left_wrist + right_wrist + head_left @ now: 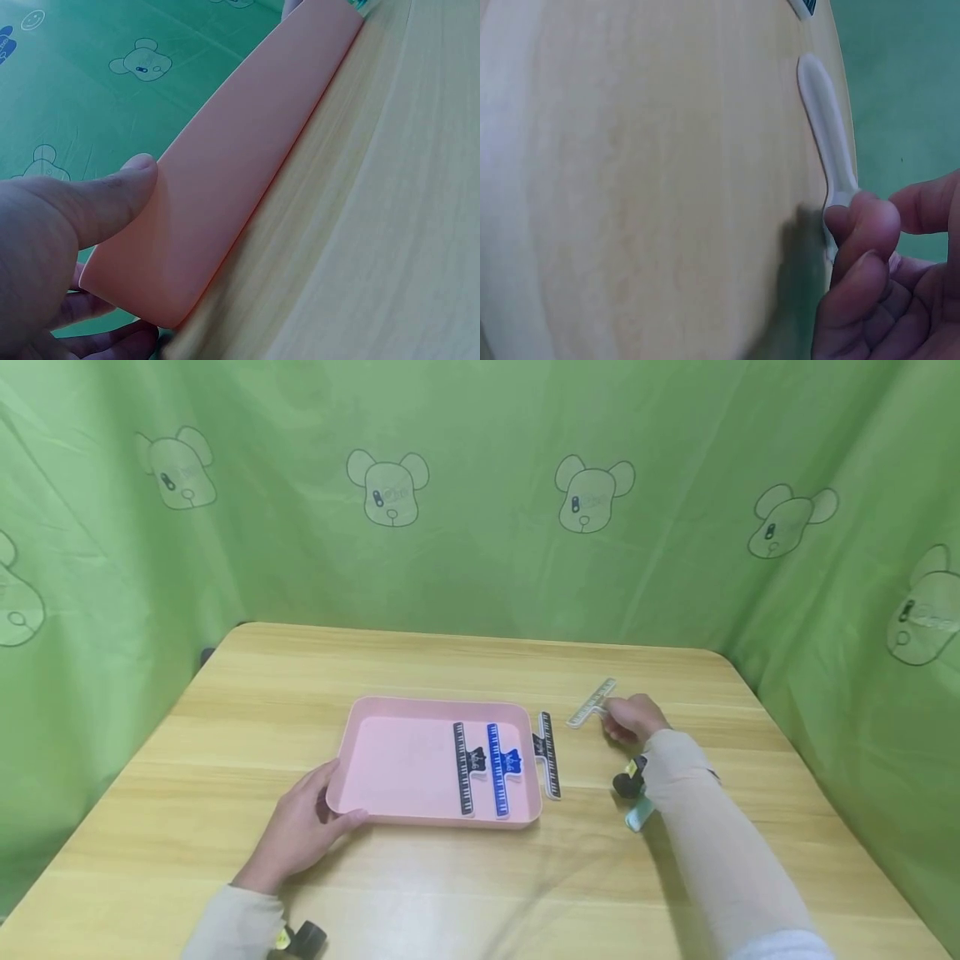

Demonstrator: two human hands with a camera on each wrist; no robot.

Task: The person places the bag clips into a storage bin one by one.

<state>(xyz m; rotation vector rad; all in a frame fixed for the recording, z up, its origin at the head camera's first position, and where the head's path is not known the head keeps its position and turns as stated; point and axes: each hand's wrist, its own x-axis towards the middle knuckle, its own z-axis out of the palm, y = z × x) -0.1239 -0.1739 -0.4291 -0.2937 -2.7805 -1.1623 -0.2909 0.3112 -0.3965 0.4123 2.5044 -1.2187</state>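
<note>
My left hand (303, 818) grips the near-left corner of a pink tray (405, 764). In the left wrist view its thumb lies over the rim of the tray wall (240, 142), with the other fingers around the corner. A black clip (464, 781) and a blue clip (498, 785), both with piano-key patterns, lie side by side in the tray's right part. Farther right, my right hand (637, 718) pinches the handle of a whitish piano-key clip (590, 706) on the table. The right wrist view shows this pale clip (826, 120) partly hidden by the fingers.
Another black piano-key clip (552, 768) lies against the tray's right side. A teal clip (640, 815) shows partly beneath the right forearm. Green curtains (480, 577) stand around the wooden table (450, 902).
</note>
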